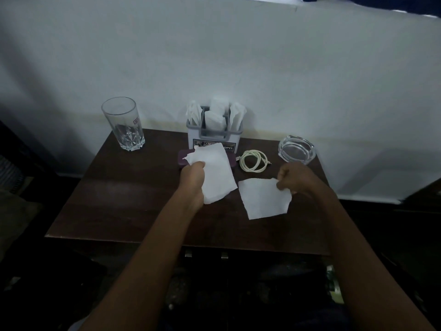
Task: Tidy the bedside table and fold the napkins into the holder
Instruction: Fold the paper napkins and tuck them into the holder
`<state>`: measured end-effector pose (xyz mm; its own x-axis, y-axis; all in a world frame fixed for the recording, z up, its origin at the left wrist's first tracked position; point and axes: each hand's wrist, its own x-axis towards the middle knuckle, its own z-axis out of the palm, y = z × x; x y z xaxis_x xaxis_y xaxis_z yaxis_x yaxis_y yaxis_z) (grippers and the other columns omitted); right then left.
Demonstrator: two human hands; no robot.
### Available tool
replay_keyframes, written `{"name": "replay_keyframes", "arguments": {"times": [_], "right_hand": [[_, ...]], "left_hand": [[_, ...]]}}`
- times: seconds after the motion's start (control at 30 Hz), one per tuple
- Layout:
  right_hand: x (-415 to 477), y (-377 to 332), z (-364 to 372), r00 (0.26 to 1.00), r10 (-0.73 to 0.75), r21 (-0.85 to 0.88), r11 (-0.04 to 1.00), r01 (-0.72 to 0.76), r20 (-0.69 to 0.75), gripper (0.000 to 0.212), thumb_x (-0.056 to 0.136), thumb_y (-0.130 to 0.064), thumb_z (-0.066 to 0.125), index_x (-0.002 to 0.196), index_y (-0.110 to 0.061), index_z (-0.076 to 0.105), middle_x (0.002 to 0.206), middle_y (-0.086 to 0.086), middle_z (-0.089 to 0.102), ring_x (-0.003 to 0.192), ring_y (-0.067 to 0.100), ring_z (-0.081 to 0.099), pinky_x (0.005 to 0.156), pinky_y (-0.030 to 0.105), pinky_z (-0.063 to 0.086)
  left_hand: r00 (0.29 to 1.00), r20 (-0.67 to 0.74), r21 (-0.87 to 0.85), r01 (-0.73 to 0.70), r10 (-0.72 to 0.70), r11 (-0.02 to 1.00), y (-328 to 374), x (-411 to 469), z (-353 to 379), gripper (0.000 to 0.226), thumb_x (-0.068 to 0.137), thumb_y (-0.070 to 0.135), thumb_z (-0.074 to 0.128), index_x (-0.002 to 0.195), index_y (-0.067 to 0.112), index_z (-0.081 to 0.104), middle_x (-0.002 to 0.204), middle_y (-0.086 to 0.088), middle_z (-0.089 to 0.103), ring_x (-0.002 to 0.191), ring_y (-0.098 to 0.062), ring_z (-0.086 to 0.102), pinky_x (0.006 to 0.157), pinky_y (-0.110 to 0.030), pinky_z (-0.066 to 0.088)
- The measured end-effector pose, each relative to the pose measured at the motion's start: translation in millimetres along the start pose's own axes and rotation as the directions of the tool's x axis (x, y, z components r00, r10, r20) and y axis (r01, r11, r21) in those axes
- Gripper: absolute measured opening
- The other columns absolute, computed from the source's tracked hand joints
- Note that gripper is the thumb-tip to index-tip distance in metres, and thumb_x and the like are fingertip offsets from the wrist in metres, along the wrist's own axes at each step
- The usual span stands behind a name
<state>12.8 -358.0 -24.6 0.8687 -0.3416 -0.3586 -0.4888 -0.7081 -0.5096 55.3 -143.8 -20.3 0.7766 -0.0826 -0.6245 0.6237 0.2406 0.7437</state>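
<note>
The left hand [194,174] grips one white napkin [216,173] above the dark tabletop [119,199] in front of the napkin holder [214,133], while the right hand [294,179] pinches a second napkin [263,199] near the coiled cable [253,161], glass [123,124] and ashtray [297,149].

The left napkin [216,173] and right napkin [262,199] are seen as plain white. The holder [214,138] is coloured white with a grey frame. The table [119,199] is finished dark brown; the cable [253,161] is cream.
</note>
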Motion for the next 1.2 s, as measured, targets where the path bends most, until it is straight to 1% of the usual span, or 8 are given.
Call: {"name": "replay_keyframes", "arguments": {"times": [0.1, 0.23, 0.37, 0.5, 0.67, 0.9, 1.07, 1.2], "right_hand": [[-9, -13, -10, 0.972, -0.228, -0.009, 0.974, 0.227, -0.052, 0.034, 0.07, 0.014, 0.063, 0.061, -0.017, 0.051, 0.064, 0.003, 0.054, 0.062, 0.017, 0.05, 0.056, 0.024, 0.04], [-24, -38, -20, 0.935, -0.353, -0.045, 0.934, 0.354, 0.014, 0.034, 0.069, 0.011, 0.061, 0.067, -0.022, 0.052, 0.074, 0.005, 0.061, 0.063, 0.016, 0.053, 0.057, 0.025, 0.043], [-45, -61, -35, 0.908, -0.388, -0.023, 0.918, 0.396, 0.158, 0.026, 0.071, 0.012, 0.063, 0.086, -0.009, 0.06, 0.077, 0.01, 0.065, 0.053, 0.004, 0.055, 0.048, 0.008, 0.043], [-58, -73, -40, 0.859, -0.444, 0.06, 0.894, 0.445, 0.254, 0.028, 0.073, 0.01, 0.068, 0.093, -0.008, 0.061, 0.08, 0.025, 0.066, 0.059, 0.006, 0.056, 0.054, 0.006, 0.043], [-50, -76, -29, 0.869, -0.489, 0.153, 0.867, 0.475, 0.073, 0.034, 0.071, 0.013, 0.065, 0.099, -0.006, 0.063, 0.084, 0.023, 0.069, 0.071, 0.017, 0.061, 0.059, 0.01, 0.047], [-42, -77, -14, 0.872, -0.487, 0.105, 0.865, 0.49, -0.052, 0.045, 0.07, 0.011, 0.065, 0.106, -0.014, 0.06, 0.075, 0.001, 0.064, 0.063, 0.012, 0.055, 0.066, 0.026, 0.048], [-38, -74, -12, 0.875, -0.473, 0.12, 0.867, 0.484, -0.106, 0.05, 0.071, 0.011, 0.064, 0.114, -0.015, 0.059, 0.082, 0.002, 0.059, 0.064, 0.0, 0.051, 0.056, 0.002, 0.04], [-36, -71, -13, 0.869, -0.478, 0.139, 0.859, 0.492, -0.128, 0.046, 0.071, 0.007, 0.069, 0.111, -0.014, 0.061, 0.086, 0.004, 0.062, 0.063, 0.002, 0.051, 0.057, 0.004, 0.041]], "left_hand": [[0.993, -0.042, 0.075, -0.11, 0.114, 0.991, 1, -4, 3, 0.036, 0.098, 0.015, 0.039, 0.132, 0.008, 0.045, 0.116, -0.013, 0.056, 0.097, -0.028, 0.053, 0.086, -0.039, 0.046], [0.977, -0.067, 0.121, -0.196, 0.205, 0.973, 2, -3, 4, 0.037, 0.098, 0.016, 0.038, 0.133, 0.008, 0.044, 0.124, -0.014, 0.056, 0.096, -0.026, 0.052, 0.08, -0.034, 0.047], [0.988, 0.022, 0.164, -0.155, 0.153, 0.974, 1, -5, 6, 0.036, 0.097, 0.018, 0.042, 0.131, 0.01, 0.045, 0.113, -0.012, 0.056, 0.093, -0.026, 0.052, 0.076, -0.035, 0.045], [0.989, 0.143, 0.21, -0.066, 0.036, 0.976, -2, -9, 9, 0.035, 0.093, 0.024, 0.05, 0.126, 0.014, 0.051, 0.12, -0.012, 0.059, 0.097, -0.029, 0.057, 0.068, -0.037, 0.047], [0.903, 0.404, 0.207, 0.065, -0.146, 0.976, -5, -12, 11, 0.04, 0.093, 0.043, 0.045, 0.121, 0.019, 0.061, 0.105, -0.008, 0.069, 0.098, -0.026, 0.063, 0.084, -0.039, 0.05], [0.781, 0.601, 0.146, 0.103, -0.171, 0.984, -7, -16, 15, 0.054, 0.093, 0.059, 0.029, 0.107, 0.021, 0.065, 0.089, -0.003, 0.075, 0.079, -0.016, 0.072, 0.075, -0.03, 0.055], [0.757, 0.63, 0.15, 0.102, -0.175, 0.983, -6, -16, 13, 0.059, 0.089, 0.065, 0.027, 0.106, 0.021, 0.064, 0.089, -0.001, 0.075, 0.079, -0.014, 0.072, 0.071, -0.027, 0.058], [0.728, 0.665, 0.17, 0.072, -0.169, 0.983, -7, -18, 11, 0.035, 0.09, 0.046, 0.045, 0.105, 0.021, 0.065, 0.099, -0.003, 0.072, 0.086, -0.015, 0.07, 0.076, -0.031, 0.057]]}}
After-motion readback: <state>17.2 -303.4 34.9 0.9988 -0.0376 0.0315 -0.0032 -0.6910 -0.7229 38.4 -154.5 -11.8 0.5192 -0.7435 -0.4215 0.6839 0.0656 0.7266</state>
